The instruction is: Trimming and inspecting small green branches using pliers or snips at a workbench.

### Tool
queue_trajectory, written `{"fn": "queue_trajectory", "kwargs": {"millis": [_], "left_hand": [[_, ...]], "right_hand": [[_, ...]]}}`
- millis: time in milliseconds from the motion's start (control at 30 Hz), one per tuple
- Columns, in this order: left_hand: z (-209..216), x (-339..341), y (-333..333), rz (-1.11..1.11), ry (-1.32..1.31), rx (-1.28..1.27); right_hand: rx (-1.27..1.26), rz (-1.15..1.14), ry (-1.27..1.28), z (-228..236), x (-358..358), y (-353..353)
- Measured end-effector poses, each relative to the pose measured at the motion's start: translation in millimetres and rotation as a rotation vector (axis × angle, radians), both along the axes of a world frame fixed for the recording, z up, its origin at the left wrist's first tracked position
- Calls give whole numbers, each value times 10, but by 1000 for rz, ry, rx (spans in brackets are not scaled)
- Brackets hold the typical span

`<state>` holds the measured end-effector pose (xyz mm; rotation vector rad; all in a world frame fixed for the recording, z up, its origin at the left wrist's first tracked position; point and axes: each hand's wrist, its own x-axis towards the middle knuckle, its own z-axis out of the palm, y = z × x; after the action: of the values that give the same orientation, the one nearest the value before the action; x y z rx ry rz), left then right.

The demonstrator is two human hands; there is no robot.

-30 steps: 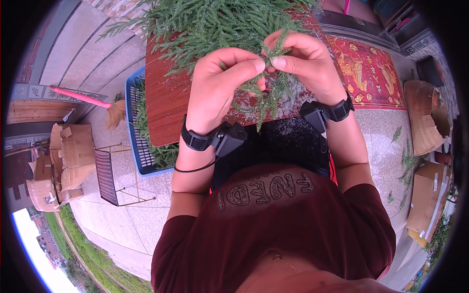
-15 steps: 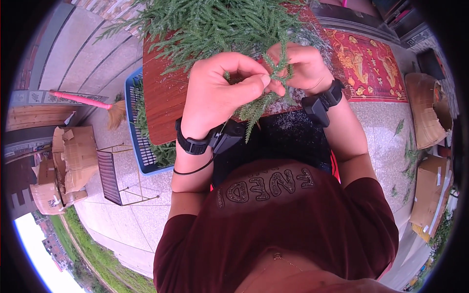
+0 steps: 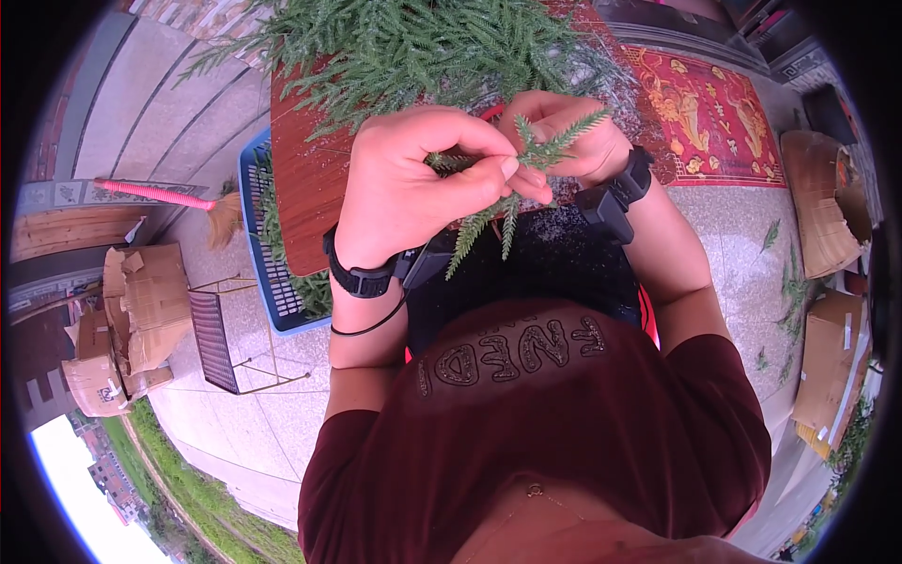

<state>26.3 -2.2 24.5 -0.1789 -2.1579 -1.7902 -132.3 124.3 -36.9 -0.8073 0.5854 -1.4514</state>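
Over the table's near edge, my left hand point(image 3: 418, 179) pinches a green needle-leaved sprig point(image 3: 554, 147) between thumb and forefinger. Close beside it, my right hand point(image 3: 573, 132) is closed behind the same sprig, its fingers partly hidden by the needles. One tip of the sprig points up and right past my right hand; other tips hang below my left hand over my lap. A large pile of similar green sprigs point(image 3: 423, 56) covers the far part of the brown wooden table point(image 3: 310, 202). White flecks lie among the sprigs and on the tabletop.
Left of the table stands a blue plastic basket point(image 3: 279, 310) holding more greenery. A pink-handled broom point(image 3: 160, 193), a small metal rack point(image 3: 214, 338) and cardboard boxes point(image 3: 150, 301) are farther left. To the right are a red patterned mat point(image 3: 705, 117), loose sprigs and more boxes point(image 3: 827, 357).
The sprig's upper tip has swung from upright to slanting right. My left hand has shifted slightly left and down; both hands still hold the sprig.
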Motion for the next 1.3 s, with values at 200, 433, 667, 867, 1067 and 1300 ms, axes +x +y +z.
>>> {"fn": "queue_trajectory", "kwargs": {"millis": [200, 433, 667, 867, 1067, 1300], "left_hand": [[-12, 14, -13, 44, -24, -86], [-71, -45, -138, 146, -129, -30], [-223, -194, -150, 325, -158, 149], [-223, -242, 4, 478, -10, 246], [-307, -270, 27, 459, 137, 78], [-375, -272, 60, 514, 216, -242]], "right_hand": [[-27, 124, 133, 155, 27, 25], [39, -239, 763, 360, -20, 56], [-455, -1146, 1545, 175, 111, -110], [-475, -1348, 1508, 176, 112, -191], [132, -678, 532, 362, 84, 14], [164, -592, 231, 352, 42, 29]]}}
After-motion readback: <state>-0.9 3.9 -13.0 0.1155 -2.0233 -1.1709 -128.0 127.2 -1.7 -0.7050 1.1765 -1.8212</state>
